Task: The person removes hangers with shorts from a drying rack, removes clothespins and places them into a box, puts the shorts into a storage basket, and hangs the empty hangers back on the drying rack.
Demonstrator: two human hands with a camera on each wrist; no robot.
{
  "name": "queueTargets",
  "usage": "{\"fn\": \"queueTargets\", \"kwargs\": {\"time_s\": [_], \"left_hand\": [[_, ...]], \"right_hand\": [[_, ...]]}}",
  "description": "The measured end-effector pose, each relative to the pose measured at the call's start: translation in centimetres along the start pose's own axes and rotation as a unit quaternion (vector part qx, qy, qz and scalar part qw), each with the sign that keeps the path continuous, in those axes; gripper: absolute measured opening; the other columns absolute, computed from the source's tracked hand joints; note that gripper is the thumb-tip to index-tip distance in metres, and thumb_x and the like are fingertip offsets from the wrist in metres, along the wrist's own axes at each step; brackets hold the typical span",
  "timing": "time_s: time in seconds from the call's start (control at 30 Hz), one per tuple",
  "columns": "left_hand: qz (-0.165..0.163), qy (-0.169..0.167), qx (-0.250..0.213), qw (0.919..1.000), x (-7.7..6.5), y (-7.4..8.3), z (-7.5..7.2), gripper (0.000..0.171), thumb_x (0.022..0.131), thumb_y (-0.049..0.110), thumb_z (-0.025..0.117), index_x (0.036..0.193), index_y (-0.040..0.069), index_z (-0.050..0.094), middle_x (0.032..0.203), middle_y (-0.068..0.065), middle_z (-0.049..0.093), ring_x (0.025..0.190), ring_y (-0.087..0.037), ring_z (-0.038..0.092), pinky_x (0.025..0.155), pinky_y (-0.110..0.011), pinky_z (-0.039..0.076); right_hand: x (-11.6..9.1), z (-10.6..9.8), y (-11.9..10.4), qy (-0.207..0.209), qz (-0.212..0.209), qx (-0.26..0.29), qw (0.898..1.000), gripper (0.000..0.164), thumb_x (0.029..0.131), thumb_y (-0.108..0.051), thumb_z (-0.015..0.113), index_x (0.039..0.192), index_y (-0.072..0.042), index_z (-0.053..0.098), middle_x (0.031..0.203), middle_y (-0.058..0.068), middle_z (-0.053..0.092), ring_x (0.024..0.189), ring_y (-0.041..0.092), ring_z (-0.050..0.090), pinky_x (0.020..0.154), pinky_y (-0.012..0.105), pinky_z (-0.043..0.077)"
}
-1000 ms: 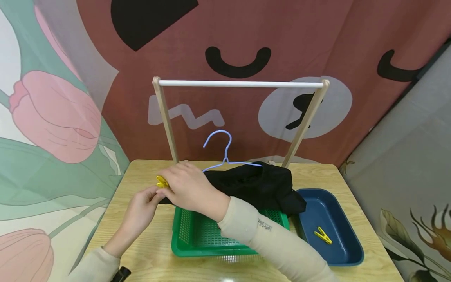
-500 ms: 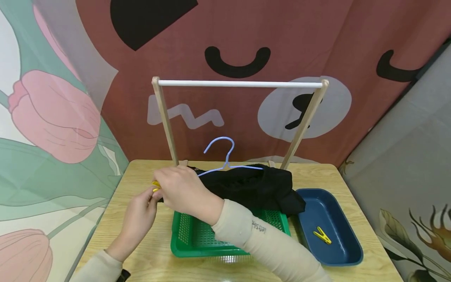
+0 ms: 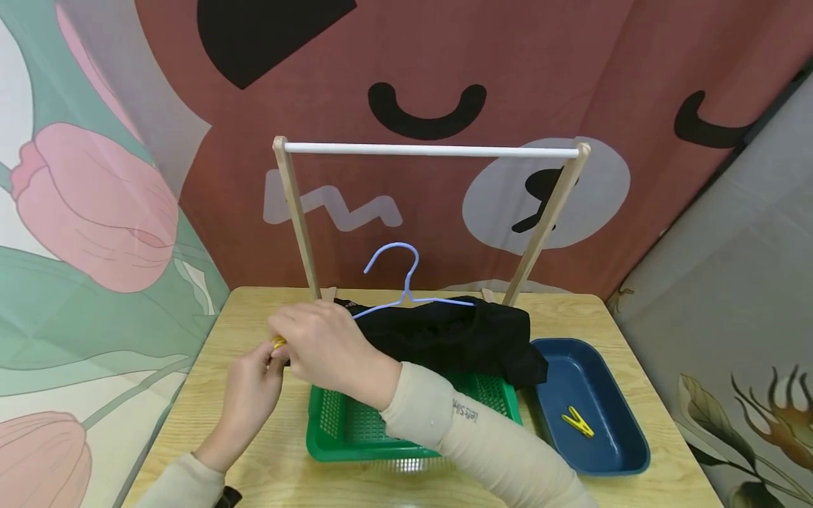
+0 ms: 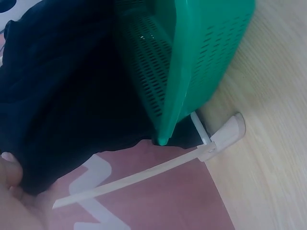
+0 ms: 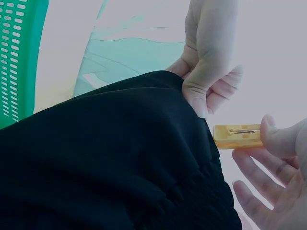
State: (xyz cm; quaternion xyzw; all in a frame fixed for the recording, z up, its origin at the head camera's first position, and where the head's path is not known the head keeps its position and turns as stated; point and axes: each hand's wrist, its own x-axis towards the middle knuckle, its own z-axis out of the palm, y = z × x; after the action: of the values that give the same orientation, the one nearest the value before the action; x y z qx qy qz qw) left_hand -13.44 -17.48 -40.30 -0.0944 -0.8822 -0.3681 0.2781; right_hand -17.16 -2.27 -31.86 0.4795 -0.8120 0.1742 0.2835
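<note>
A black garment with a gathered edge lies across the basket, a light blue hanger set in it with its hook upward. My left hand pinches the garment's edge on the left, as the right wrist view shows. My right hand holds a yellow clothespin between thumb and fingers, its tip right at that edge. Whether the clothespin grips the cloth, I cannot tell. From the head view, the right hand hides most of the clothespin and the garment's left end.
Under the garment stands a green perforated basket. Behind it rises a wooden rack with a white bar. To the right, a blue tray holds another yellow clothespin. All stand on a wood-grain table.
Both hands have shifted slightly left, the garment's edge and clothespin with them. Less of the clothespin shows now. The hanger's hook has dipped a little compared with one second ago.
</note>
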Motion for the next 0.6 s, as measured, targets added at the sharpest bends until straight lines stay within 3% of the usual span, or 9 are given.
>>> {"fn": "queueTargets", "kwargs": {"time_s": [0.27,0.43,0.6], "left_hand": [[-0.006,-0.003,0.003,1.0000,0.1,0.3,-0.1,0.024,0.084,-0.014,0.068,0.070,0.004,0.060,0.059,0.000,0.052,0.049,-0.001,0.030,0.043,-0.023,0.031],[-0.030,-0.017,-0.004,0.9994,0.1,0.4,-0.2,0.022,0.087,-0.014,0.065,0.073,0.004,0.062,0.058,0.000,0.051,0.048,-0.002,0.032,0.043,-0.023,0.032],[-0.047,-0.031,-0.009,0.9984,0.2,0.4,-0.3,0.015,0.091,-0.010,0.063,0.088,0.002,0.072,0.073,-0.008,0.068,0.044,-0.002,0.032,0.042,-0.023,0.034]], "right_hand": [[-0.5,-0.9,-0.5,0.029,-0.007,0.008,1.000,0.020,0.077,0.004,0.061,0.077,-0.015,0.059,0.069,-0.007,0.050,0.060,0.007,0.045,0.054,0.021,0.033],[-1.6,-1.5,-0.8,0.034,-0.008,0.008,0.999,0.019,0.077,0.003,0.064,0.083,-0.015,0.065,0.074,-0.008,0.058,0.065,0.006,0.053,0.058,0.018,0.038],[-2.9,-2.6,-0.9,0.013,-0.008,0.020,1.000,0.017,0.080,0.000,0.063,0.089,-0.013,0.068,0.080,-0.006,0.063,0.070,0.008,0.057,0.061,0.017,0.039]]}}
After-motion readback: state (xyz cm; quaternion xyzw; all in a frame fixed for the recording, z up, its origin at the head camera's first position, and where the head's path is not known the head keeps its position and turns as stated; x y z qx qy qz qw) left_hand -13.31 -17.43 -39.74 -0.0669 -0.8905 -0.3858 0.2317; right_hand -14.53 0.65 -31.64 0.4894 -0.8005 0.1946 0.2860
